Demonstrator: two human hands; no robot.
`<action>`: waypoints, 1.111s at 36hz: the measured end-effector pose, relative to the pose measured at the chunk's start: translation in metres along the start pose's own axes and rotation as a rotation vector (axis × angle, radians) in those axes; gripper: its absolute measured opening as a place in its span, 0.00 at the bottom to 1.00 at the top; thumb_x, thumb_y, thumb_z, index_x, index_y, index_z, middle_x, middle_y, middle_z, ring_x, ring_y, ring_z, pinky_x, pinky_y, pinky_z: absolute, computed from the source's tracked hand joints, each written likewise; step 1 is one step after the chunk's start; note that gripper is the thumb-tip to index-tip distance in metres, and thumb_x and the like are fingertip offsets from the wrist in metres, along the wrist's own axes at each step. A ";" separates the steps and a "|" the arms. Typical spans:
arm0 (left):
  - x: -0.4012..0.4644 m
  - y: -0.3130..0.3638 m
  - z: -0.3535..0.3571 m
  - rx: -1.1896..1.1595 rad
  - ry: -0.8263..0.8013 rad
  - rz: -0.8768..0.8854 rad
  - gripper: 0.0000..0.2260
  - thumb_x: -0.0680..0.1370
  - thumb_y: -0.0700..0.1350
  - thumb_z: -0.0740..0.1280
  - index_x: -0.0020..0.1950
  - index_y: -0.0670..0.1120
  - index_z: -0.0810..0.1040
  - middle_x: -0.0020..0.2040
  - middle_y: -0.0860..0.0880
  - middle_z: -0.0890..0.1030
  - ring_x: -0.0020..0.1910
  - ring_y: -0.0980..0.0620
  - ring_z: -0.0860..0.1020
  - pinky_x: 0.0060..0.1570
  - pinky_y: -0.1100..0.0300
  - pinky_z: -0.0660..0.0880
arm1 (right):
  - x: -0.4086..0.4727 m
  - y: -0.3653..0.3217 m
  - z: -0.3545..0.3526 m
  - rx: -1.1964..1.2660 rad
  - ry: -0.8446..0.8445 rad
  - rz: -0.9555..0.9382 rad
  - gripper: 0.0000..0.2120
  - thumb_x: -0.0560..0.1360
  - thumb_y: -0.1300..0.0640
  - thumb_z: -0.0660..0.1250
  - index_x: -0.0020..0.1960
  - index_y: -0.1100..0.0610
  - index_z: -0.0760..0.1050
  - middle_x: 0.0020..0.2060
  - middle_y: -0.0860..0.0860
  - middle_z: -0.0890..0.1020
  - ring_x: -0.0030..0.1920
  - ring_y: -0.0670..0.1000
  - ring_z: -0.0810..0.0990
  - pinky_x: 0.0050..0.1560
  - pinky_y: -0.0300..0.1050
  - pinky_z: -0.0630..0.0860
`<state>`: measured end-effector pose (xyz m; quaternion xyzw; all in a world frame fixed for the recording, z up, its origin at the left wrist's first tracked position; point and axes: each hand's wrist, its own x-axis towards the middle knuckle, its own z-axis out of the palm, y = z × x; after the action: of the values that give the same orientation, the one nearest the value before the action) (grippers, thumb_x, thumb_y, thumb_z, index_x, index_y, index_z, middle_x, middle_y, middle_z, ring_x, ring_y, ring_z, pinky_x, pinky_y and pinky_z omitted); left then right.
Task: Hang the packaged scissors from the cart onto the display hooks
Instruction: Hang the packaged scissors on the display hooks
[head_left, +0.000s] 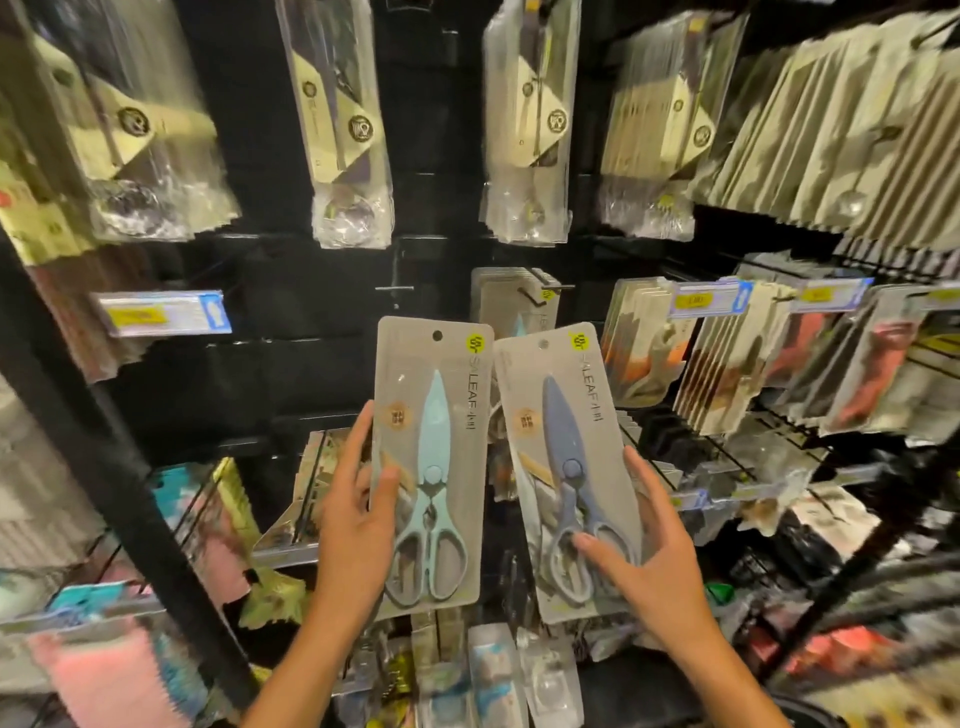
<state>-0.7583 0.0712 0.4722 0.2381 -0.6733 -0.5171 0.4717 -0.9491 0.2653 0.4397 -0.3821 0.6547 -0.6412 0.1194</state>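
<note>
Two packaged scissors are held up in front of the display, neither yet on a hook. The light-blue scissors pack (431, 462) is upright in the left hand (358, 525), whose thumb lies across the front of the card while the other fingers (356, 441) curl round its left edge, so the hand is gripping that pack. The grey-blue scissors pack (569, 473) leans slightly left in the right hand (649, 561); its thumb presses on the handle loops and its fingers wrap the right edge, again a grip. The two cards stand just beside each other, their inner edges near but apart. Each card has a punched hang hole near its top edge, and both holes are unobstructed. Directly behind and above the grey-blue pack, a display hook (540, 291) already carries a short stack of similar grey cards (498, 301), which suggests that part of the stocking is done; at least these two packs remain. To the left of that hook a bare hook (395, 288) projects from the dark back panel with open room around it, and is judged the likely target for one pack. Clearance is tighter on the right, where rows of hung packets (727, 364) and price labels (709, 299) crowd in. Hanging knife packs (348, 130) bound the space above. The cart is not in view.
</note>
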 end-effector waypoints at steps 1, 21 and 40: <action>0.004 -0.001 0.001 0.003 -0.007 0.004 0.26 0.84 0.40 0.61 0.79 0.60 0.61 0.61 0.62 0.82 0.57 0.58 0.82 0.48 0.66 0.80 | 0.003 0.001 0.000 -0.001 0.005 -0.001 0.43 0.72 0.59 0.77 0.77 0.35 0.60 0.75 0.38 0.69 0.72 0.43 0.72 0.70 0.51 0.74; 0.035 -0.001 0.028 0.037 0.048 0.058 0.26 0.84 0.42 0.61 0.80 0.59 0.60 0.63 0.56 0.82 0.57 0.54 0.83 0.46 0.64 0.82 | 0.061 0.016 -0.007 0.071 -0.020 -0.073 0.43 0.71 0.61 0.77 0.78 0.40 0.61 0.72 0.32 0.69 0.70 0.36 0.72 0.62 0.30 0.74; 0.036 0.001 0.039 0.038 0.074 0.077 0.27 0.84 0.40 0.61 0.79 0.60 0.61 0.66 0.53 0.80 0.58 0.51 0.83 0.49 0.59 0.83 | 0.082 0.029 -0.009 0.080 -0.076 -0.080 0.43 0.71 0.59 0.78 0.78 0.39 0.60 0.74 0.36 0.69 0.72 0.42 0.72 0.68 0.45 0.75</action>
<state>-0.8082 0.0609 0.4865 0.2398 -0.6737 -0.4765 0.5114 -1.0202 0.2152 0.4414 -0.4269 0.6077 -0.6563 0.1334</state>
